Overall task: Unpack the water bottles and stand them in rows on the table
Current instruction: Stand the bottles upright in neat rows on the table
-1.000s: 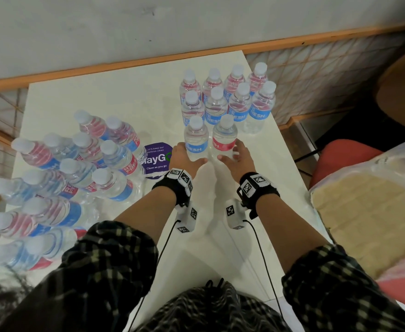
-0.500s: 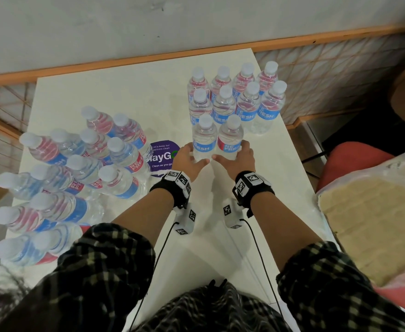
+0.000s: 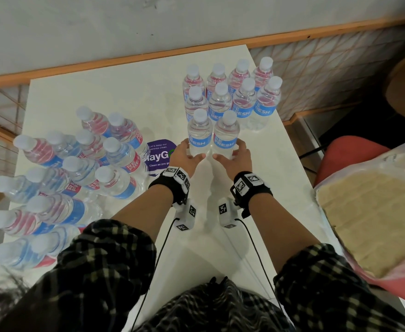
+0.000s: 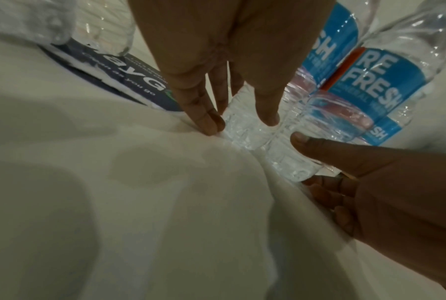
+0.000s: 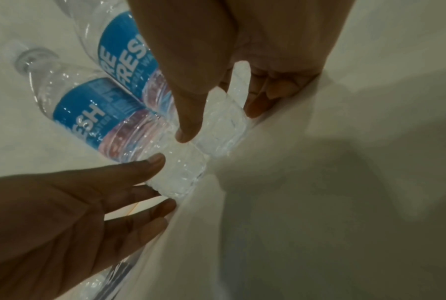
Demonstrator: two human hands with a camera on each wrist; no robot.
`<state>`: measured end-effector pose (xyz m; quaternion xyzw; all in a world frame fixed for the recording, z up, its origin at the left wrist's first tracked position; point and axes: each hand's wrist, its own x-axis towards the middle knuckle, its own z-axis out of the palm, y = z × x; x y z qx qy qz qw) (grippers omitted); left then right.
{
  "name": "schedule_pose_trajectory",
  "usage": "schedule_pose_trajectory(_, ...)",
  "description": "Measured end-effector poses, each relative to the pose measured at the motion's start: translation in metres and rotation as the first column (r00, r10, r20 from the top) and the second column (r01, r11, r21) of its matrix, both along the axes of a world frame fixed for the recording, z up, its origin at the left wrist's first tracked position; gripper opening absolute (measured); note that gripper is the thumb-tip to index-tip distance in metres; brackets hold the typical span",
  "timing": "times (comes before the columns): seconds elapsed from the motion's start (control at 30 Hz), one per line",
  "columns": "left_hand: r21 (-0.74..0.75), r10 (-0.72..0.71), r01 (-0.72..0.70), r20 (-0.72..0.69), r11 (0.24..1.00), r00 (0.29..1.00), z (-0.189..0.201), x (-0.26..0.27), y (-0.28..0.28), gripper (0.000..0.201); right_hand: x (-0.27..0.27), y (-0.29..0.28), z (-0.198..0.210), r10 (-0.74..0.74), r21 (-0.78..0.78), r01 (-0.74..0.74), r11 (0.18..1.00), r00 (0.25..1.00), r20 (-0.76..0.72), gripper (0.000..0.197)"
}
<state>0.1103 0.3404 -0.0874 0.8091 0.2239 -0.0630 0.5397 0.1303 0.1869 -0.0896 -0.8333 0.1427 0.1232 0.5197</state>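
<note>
Two water bottles with blue labels stand side by side at the front of the rows. My left hand [image 3: 188, 155] holds the left bottle [image 3: 200, 133] low at its base [image 4: 242, 132], thumb on one side and fingers on the other. My right hand [image 3: 235, 158] holds the base [image 5: 219, 125] of the right bottle [image 3: 226, 136] in the same way. Both bottles rest upright on the white table [image 3: 129, 92], close behind two rows of standing bottles [image 3: 244, 99] near the far right corner.
Several more bottles [image 3: 76, 168] lean in a cluster on the table's left side. A purple round sticker [image 3: 159, 149] lies between the cluster and my left hand. Beyond the table's right edge are a red chair [image 3: 347, 156] and a plastic bag [image 3: 376, 212].
Both hands have slid the two front bottles away from me, up against the second row. The hands keep the same hold on the bases.
</note>
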Motion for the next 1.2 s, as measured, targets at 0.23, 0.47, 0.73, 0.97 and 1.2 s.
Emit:
schedule_pose_trajectory(0.23,0.084,-0.022,0.024,-0.027,0.996,0.999,0.004,0.003,0.001,0.056,-0.002,0.004,0.000,-0.028,0.033,0.029,0.999,0.999,-0.019,0.074)
schedule_pose_trajectory(0.47,0.072,-0.013,0.014,-0.009,0.997,1.000,0.003,0.004,0.003,0.055,-0.004,0.003,0.000,-0.049,0.033,0.049,0.998,0.999,-0.011,0.068)
schedule_pose_trajectory(0.73,0.077,0.020,-0.019,-0.008,0.997,1.000,0.005,0.001,0.000,0.057,0.002,0.006,0.000,-0.045,-0.009,0.045,0.999,0.999,-0.023,0.068)
schedule_pose_trajectory(0.97,0.102,0.011,-0.010,-0.013,0.995,1.000,0.010,0.003,0.001,0.057,0.011,0.012,-0.003,-0.082,-0.050,0.080,0.996,0.995,-0.052,0.069)
schedule_pose_trajectory(1.2,0.115,-0.019,0.022,-0.027,0.993,0.999,0.015,0.006,-0.002,0.051,0.015,0.014,-0.003,-0.118,-0.040,0.116,0.992,0.991,-0.061,0.071)
